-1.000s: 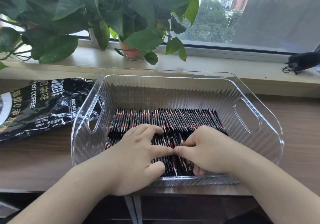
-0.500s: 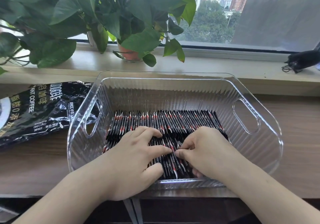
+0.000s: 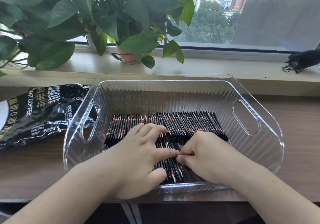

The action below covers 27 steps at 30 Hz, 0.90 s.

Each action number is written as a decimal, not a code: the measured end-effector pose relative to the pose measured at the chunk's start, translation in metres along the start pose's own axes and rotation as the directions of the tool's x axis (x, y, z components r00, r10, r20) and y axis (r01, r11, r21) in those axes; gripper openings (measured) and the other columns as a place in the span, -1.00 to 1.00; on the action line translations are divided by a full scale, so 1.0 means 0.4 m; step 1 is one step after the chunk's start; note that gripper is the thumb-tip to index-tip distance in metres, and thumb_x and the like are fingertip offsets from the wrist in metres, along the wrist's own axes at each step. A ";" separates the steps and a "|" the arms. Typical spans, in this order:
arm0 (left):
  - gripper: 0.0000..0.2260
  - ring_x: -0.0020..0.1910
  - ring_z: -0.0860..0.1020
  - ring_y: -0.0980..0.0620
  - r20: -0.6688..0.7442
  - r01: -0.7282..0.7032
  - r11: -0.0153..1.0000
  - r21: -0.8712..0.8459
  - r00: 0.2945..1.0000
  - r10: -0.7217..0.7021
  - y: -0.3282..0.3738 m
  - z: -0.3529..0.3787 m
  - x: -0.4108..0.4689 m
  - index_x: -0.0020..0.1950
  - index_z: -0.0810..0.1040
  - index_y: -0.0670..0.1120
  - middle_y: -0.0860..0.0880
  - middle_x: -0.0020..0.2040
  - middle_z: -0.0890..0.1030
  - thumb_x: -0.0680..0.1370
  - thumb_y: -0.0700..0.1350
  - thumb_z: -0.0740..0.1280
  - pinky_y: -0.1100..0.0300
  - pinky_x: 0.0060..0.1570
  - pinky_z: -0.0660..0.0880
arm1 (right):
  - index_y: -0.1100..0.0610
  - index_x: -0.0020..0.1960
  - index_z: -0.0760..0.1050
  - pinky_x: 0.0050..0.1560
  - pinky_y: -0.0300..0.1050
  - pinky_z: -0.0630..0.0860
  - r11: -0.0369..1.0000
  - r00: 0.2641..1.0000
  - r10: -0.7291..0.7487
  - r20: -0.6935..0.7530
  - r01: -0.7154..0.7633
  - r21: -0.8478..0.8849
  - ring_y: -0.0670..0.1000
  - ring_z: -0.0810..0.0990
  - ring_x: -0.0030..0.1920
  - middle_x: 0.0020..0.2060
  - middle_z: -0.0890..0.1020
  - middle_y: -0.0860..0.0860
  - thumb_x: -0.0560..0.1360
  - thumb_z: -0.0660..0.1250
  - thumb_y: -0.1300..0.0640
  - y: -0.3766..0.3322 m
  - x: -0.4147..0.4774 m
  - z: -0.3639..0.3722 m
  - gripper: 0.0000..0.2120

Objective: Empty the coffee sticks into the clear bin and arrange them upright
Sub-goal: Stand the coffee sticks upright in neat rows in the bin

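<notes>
Head view: pressing down with left hand (image 3: 138, 156), fingers (image 3: 154, 128) spread straight, on coffee sticks (image 3: 188, 125) standing in rows inside clear bin (image 3: 173, 93); pinching some with curled right hand (image 3: 206, 156). Probably could tip the leaning row if released unevenly.

I see a brown wooden worktop (image 3: 303, 128) meeting a pale windowsill (image 3: 216, 67) at its far edge. A leafy potted plant (image 3: 103, 24) stands at the sill's left end; daylight enters through the window (image 3: 213, 20), trees and towers beyond.
</notes>
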State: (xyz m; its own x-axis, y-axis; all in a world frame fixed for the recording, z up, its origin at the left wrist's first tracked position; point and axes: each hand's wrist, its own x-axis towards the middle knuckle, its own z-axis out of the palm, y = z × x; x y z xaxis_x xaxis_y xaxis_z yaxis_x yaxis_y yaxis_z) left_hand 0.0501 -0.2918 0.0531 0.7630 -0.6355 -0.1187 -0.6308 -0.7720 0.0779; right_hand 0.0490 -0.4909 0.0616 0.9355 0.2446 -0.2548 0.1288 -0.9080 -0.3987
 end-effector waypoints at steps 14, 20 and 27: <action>-0.40 0.18 0.19 0.04 -0.057 0.003 1.000 -0.005 0.998 -0.003 -0.002 0.017 0.040 0.48 0.19 0.34 0.06 0.07 0.19 0.43 0.23 -0.15 0.07 0.28 0.19 | -0.03 -0.28 0.71 -0.47 -0.41 0.35 0.975 0.974 0.017 -0.225 0.033 0.218 -0.22 0.50 -0.53 -0.54 0.58 -0.17 0.45 0.47 0.10 0.024 -0.004 -0.032 -0.86; -0.40 0.19 0.16 0.05 -0.087 0.003 1.000 -0.006 0.996 -0.004 -0.004 0.025 0.041 0.48 0.20 0.37 0.06 0.07 0.17 0.42 0.23 -0.14 0.12 0.30 0.14 | -0.04 -0.31 0.69 -0.46 -0.39 0.34 0.929 0.921 0.093 -0.379 0.057 0.366 -0.19 0.45 -0.53 -0.50 0.60 -0.10 0.42 0.52 0.08 0.051 -0.004 -0.059 -0.86; -0.38 0.16 0.14 0.11 -0.110 -0.003 1.000 -0.025 0.994 0.000 -0.007 0.032 0.042 0.47 0.24 0.37 0.09 0.05 0.14 0.41 0.23 -0.15 0.15 0.28 0.12 | -0.13 0.07 0.69 -0.35 -0.30 0.34 0.994 0.984 0.004 -0.176 -0.023 -0.106 -0.23 0.45 -0.34 -0.47 0.46 -0.19 0.40 0.47 -0.22 0.035 0.007 -0.007 -0.70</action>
State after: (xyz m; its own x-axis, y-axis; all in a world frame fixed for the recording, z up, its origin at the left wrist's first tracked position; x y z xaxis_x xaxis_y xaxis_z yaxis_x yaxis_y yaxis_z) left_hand 0.0628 -0.3002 0.0384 0.7739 -0.6333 -0.0088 -0.6293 -0.7704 0.1028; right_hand 0.0545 -0.5037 0.0578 0.9793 0.1776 -0.0967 0.1419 -0.9443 -0.2970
